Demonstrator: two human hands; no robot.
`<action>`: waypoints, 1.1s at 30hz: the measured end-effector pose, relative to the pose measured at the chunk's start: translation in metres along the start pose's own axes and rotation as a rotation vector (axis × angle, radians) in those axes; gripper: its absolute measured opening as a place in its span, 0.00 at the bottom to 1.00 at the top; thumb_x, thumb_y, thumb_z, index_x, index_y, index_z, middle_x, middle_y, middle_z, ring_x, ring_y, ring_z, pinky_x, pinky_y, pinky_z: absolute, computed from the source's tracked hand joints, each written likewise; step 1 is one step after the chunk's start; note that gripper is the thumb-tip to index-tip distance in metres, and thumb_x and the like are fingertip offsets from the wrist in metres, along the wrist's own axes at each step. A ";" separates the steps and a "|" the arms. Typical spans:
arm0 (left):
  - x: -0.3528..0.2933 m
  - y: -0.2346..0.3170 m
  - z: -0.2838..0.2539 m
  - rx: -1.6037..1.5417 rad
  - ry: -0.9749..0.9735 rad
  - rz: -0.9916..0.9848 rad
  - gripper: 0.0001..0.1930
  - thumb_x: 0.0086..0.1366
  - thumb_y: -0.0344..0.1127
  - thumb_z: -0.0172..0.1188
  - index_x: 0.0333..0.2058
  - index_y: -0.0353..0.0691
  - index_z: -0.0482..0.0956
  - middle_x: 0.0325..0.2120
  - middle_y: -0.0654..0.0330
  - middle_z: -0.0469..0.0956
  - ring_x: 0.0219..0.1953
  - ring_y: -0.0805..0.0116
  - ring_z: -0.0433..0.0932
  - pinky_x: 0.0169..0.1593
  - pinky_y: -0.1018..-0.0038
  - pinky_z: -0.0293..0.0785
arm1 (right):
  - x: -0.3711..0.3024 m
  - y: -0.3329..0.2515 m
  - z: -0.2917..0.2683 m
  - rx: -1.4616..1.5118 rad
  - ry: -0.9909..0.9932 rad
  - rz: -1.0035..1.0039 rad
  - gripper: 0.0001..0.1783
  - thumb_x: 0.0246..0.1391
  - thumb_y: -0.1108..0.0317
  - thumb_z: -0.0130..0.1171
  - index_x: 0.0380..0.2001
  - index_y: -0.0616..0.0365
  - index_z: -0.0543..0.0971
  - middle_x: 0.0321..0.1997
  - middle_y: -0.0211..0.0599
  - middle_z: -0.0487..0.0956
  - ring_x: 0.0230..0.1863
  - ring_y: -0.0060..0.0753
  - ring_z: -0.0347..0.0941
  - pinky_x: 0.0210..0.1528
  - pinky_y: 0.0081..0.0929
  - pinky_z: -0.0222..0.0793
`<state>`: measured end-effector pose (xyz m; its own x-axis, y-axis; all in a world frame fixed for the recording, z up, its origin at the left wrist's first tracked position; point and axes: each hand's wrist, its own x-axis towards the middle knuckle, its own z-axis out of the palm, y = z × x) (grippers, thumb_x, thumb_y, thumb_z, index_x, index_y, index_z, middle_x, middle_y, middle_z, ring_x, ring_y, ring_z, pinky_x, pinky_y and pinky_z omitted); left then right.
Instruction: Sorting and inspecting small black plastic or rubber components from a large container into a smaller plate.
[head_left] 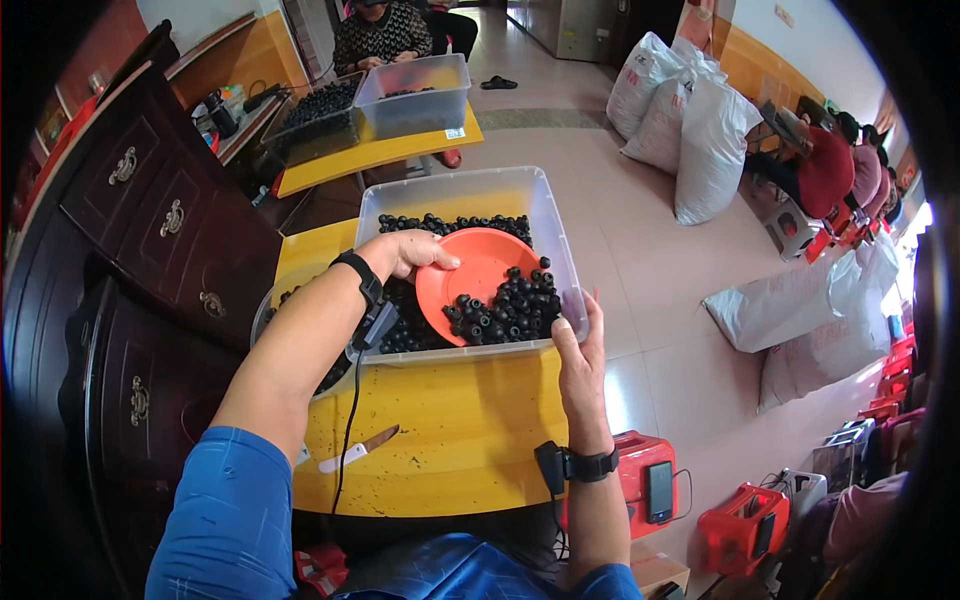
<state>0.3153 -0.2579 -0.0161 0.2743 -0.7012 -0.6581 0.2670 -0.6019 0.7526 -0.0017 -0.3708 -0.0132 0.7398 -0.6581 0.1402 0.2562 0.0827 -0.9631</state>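
A shallow orange plate (440, 290) is tilted over the clear plastic bin (552, 200) on the yellow table. Small round black pieces (512, 308), some with an open hollow, are heaped on its right side. My left hand (418, 252) is closed on the plate's upper left rim, thumb on top. My right hand (583, 350) grips the bin's near right corner, thumb on the inner side and fingers outside. More black pieces (405, 330) lie in the bin, partly hidden under the plate and my left forearm.
A knife (360, 449) with a pale handle lies on the yellow table (450, 440). Dark drawers (165, 215) stand at the left. Beyond, a person (380, 40) sits behind another bin (415, 95). White sacks (708, 150) and red stools (742, 528) stand at the right.
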 end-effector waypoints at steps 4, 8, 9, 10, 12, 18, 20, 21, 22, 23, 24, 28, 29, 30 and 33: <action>-0.012 0.007 0.006 -0.024 0.061 0.015 0.16 0.69 0.28 0.57 0.54 0.32 0.74 0.50 0.49 0.80 0.50 0.59 0.83 0.53 0.59 0.82 | -0.001 0.005 -0.003 -0.021 -0.003 0.030 0.31 0.66 0.64 0.54 0.68 0.60 0.60 0.61 0.39 0.68 0.62 0.29 0.64 0.66 0.29 0.58; -0.018 0.008 0.006 -0.104 0.108 0.048 0.17 0.69 0.29 0.57 0.55 0.32 0.74 0.51 0.49 0.80 0.51 0.59 0.82 0.54 0.58 0.81 | -0.001 0.005 -0.003 -0.032 0.031 -0.010 0.29 0.66 0.67 0.53 0.67 0.62 0.61 0.59 0.39 0.71 0.60 0.30 0.67 0.63 0.30 0.62; -0.020 0.008 0.006 -0.114 0.129 0.048 0.17 0.69 0.29 0.57 0.55 0.32 0.74 0.51 0.49 0.80 0.51 0.59 0.82 0.54 0.58 0.81 | -0.001 0.006 -0.004 -0.029 0.034 -0.009 0.29 0.66 0.67 0.53 0.67 0.62 0.61 0.59 0.39 0.71 0.60 0.30 0.67 0.63 0.29 0.61; -0.020 0.007 0.005 -0.124 0.150 0.047 0.17 0.70 0.29 0.57 0.55 0.32 0.74 0.51 0.49 0.80 0.51 0.58 0.82 0.55 0.57 0.81 | -0.001 0.006 -0.003 -0.027 0.039 -0.007 0.29 0.66 0.67 0.52 0.67 0.62 0.61 0.59 0.39 0.71 0.60 0.30 0.66 0.64 0.29 0.61; -0.021 0.009 0.002 -0.154 0.145 0.060 0.18 0.70 0.29 0.58 0.56 0.32 0.73 0.52 0.49 0.79 0.52 0.58 0.82 0.55 0.57 0.81 | -0.001 0.004 -0.002 -0.022 0.033 0.001 0.29 0.66 0.66 0.52 0.67 0.62 0.61 0.60 0.40 0.71 0.60 0.31 0.66 0.64 0.30 0.61; -0.021 0.006 -0.004 -0.307 0.163 0.094 0.18 0.70 0.29 0.57 0.56 0.30 0.73 0.53 0.47 0.79 0.53 0.56 0.81 0.59 0.55 0.77 | 0.000 0.007 -0.004 -0.019 0.031 0.014 0.29 0.66 0.67 0.53 0.67 0.61 0.61 0.61 0.40 0.69 0.61 0.31 0.65 0.65 0.30 0.60; -0.023 0.003 0.001 -0.363 0.170 0.090 0.17 0.71 0.28 0.56 0.56 0.30 0.73 0.53 0.47 0.79 0.53 0.55 0.81 0.60 0.54 0.76 | 0.000 0.010 -0.005 -0.038 0.029 0.008 0.29 0.66 0.67 0.53 0.67 0.61 0.61 0.62 0.40 0.68 0.61 0.31 0.65 0.65 0.30 0.60; -0.021 0.003 0.005 -0.425 0.177 0.074 0.17 0.71 0.28 0.56 0.56 0.30 0.73 0.53 0.47 0.79 0.53 0.55 0.81 0.60 0.55 0.76 | 0.000 0.011 -0.005 -0.024 0.036 0.011 0.29 0.65 0.67 0.53 0.67 0.61 0.61 0.62 0.40 0.68 0.62 0.31 0.64 0.65 0.30 0.59; -0.021 0.002 0.007 -0.487 0.187 0.060 0.17 0.71 0.28 0.56 0.56 0.29 0.73 0.53 0.47 0.79 0.53 0.55 0.81 0.61 0.55 0.75 | 0.001 0.012 -0.006 -0.008 0.040 0.013 0.29 0.65 0.68 0.54 0.67 0.61 0.61 0.63 0.40 0.68 0.62 0.31 0.64 0.66 0.31 0.59; -0.023 0.001 0.005 -0.492 0.193 0.064 0.17 0.71 0.28 0.56 0.56 0.29 0.73 0.53 0.47 0.79 0.53 0.55 0.81 0.61 0.55 0.75 | 0.002 0.014 -0.007 -0.007 0.032 0.012 0.29 0.65 0.68 0.54 0.67 0.61 0.61 0.63 0.40 0.68 0.62 0.31 0.64 0.66 0.31 0.59; -0.025 0.000 0.004 -0.507 0.198 0.076 0.17 0.70 0.28 0.56 0.56 0.30 0.73 0.53 0.47 0.78 0.53 0.55 0.81 0.61 0.55 0.75 | 0.003 0.016 -0.008 0.007 0.028 0.012 0.29 0.65 0.68 0.54 0.67 0.61 0.61 0.63 0.40 0.68 0.63 0.32 0.64 0.67 0.31 0.58; -0.032 -0.002 0.005 -0.556 0.184 0.135 0.17 0.70 0.27 0.57 0.56 0.31 0.73 0.53 0.48 0.78 0.53 0.56 0.81 0.61 0.55 0.75 | 0.005 0.014 -0.009 0.045 0.031 0.027 0.29 0.65 0.68 0.54 0.67 0.61 0.62 0.65 0.41 0.66 0.65 0.33 0.63 0.68 0.33 0.57; -0.035 -0.001 0.007 -0.566 0.155 0.168 0.17 0.69 0.28 0.57 0.56 0.32 0.73 0.53 0.49 0.78 0.52 0.56 0.81 0.61 0.55 0.76 | 0.006 0.016 -0.011 0.032 0.035 0.018 0.29 0.64 0.68 0.54 0.67 0.61 0.62 0.66 0.42 0.64 0.66 0.34 0.63 0.69 0.33 0.57; -0.039 0.000 0.008 -0.569 0.158 0.171 0.17 0.69 0.28 0.57 0.56 0.32 0.73 0.53 0.49 0.78 0.52 0.56 0.81 0.61 0.55 0.76 | 0.006 0.016 -0.011 0.031 0.030 0.017 0.29 0.64 0.68 0.54 0.67 0.61 0.62 0.66 0.42 0.64 0.66 0.34 0.63 0.69 0.33 0.57; -0.051 0.001 0.008 -0.549 0.144 0.211 0.17 0.69 0.28 0.58 0.55 0.33 0.74 0.53 0.49 0.79 0.51 0.57 0.81 0.61 0.57 0.76 | 0.006 0.017 -0.011 0.048 0.038 0.023 0.29 0.64 0.68 0.55 0.66 0.61 0.63 0.67 0.41 0.63 0.66 0.34 0.63 0.69 0.33 0.56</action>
<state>0.2943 -0.2253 0.0185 0.4851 -0.7025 -0.5208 0.6203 -0.1434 0.7712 0.0004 -0.3810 -0.0313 0.7220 -0.6833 0.1089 0.2699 0.1332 -0.9536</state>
